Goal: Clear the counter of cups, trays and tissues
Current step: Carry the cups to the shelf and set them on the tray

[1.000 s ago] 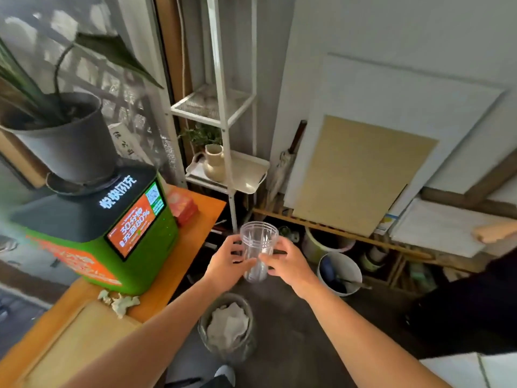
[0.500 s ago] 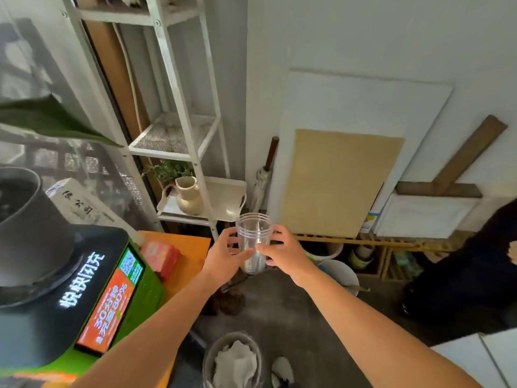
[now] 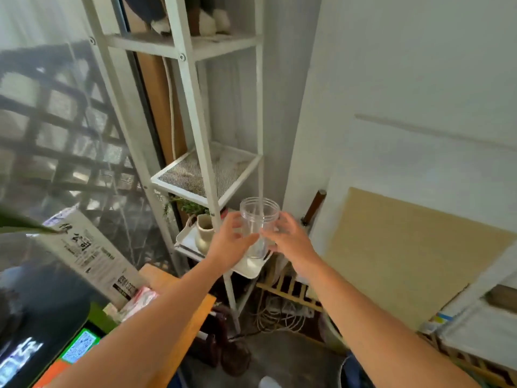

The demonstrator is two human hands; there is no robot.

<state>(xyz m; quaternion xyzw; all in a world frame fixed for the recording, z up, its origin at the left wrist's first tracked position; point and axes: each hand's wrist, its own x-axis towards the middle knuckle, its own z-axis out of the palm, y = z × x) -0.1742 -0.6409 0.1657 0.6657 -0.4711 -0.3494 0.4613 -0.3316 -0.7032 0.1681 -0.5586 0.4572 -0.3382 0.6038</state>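
A clear plastic cup [image 3: 258, 219] is held upright in the air between both hands, in front of a white shelf rack. My left hand [image 3: 228, 242] grips its left side and my right hand [image 3: 288, 238] grips its right side, fingers wrapped around the lower half. The cup looks empty, and its open rim faces up. Just behind and below it a white tray [image 3: 251, 268] rests on the rack's lower shelf. A strip of the orange counter [image 3: 200, 309] shows under my left forearm.
The white metal rack [image 3: 195, 113] has a mesh shelf [image 3: 207, 172] and a cream jug with a plant [image 3: 204, 232]. A green-and-black machine [image 3: 50, 331] stands at lower left. Boards [image 3: 405, 247] lean on the right wall; cables [image 3: 279, 312] lie on the floor.
Both hands have lifted the cup higher and toward the rack's lower shelf. The camera has tilted up, so the bin with tissues on the floor has left the frame.
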